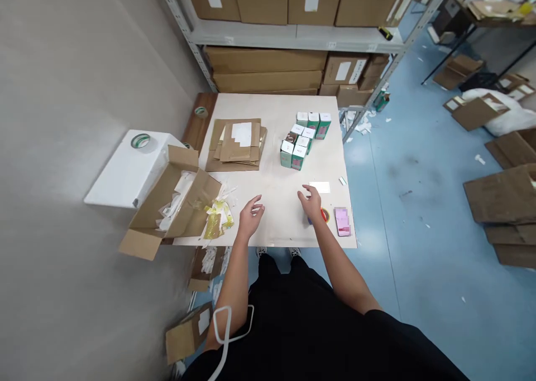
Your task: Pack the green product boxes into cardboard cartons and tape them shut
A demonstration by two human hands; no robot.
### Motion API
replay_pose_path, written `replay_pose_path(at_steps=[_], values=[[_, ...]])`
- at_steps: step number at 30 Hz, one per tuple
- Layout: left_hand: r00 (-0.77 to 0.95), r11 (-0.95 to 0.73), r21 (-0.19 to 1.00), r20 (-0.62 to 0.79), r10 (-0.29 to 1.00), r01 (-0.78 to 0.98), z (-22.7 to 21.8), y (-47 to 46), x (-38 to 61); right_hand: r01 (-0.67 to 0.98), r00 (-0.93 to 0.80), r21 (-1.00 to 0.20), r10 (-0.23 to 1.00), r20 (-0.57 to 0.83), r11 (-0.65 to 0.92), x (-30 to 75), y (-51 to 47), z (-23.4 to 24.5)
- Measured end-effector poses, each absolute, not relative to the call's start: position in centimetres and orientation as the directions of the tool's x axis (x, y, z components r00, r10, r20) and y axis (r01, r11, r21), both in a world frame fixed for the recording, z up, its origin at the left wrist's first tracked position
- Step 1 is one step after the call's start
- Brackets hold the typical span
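Both hands hover over the near part of a pale table, with nothing held. My left hand has its fingers apart, to the right of crumpled yellow tape and paper scraps. Fingers loosely bent, my right hand is beside a white label and partly covers a red and yellow tape roll. A pink-screened phone lies to its right. Farther back stand several small green and white boxes in a group. Flattened cardboard pieces are stacked at the back left.
An open cardboard box of white paper leans at the table's left, near a white box topped with a tape roll. Metal shelving with cartons rises behind. Cardboard boxes lie on the blue floor at right.
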State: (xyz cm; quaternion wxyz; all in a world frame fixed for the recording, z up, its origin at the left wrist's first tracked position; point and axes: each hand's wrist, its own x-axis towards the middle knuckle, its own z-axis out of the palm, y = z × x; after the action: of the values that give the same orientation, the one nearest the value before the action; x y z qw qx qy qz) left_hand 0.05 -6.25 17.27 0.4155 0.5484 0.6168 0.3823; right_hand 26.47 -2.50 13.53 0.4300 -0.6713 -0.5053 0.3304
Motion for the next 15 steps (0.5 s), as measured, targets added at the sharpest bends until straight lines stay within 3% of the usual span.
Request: replay_pose_path(at_steps=[3, 7, 10, 15], values=[[0.048, 0.124, 0.919, -0.153, 0.987, 0.375, 15.5, -5.5, -1.2, 0.480, 0.477, -0.820, 0.877, -0.054, -0.312, 27.9, -3.1, 9.0], [0.143, 0.130, 0.913, -0.199, 0.970, 0.387, 13.4, -4.1, -2.9, 0.379, 0.659, -0.690, 0.703, -0.268, -0.617, 28.7, -6.2, 3.5], [0.220, 0.113, 0.907, -0.216, 0.951, 0.405, 12.2, -2.9, -4.2, 0.352, 0.640, -0.664, 0.688, -0.344, -0.660, 28.1, -9.1, 0.7], [0.270, 0.089, 0.889, -0.231, 0.935, 0.450, 11.3, -1.3, -6.3, 0.483, 0.532, -0.624, 0.772, -0.349, -0.615, 26.3, -11.8, -1.3]])
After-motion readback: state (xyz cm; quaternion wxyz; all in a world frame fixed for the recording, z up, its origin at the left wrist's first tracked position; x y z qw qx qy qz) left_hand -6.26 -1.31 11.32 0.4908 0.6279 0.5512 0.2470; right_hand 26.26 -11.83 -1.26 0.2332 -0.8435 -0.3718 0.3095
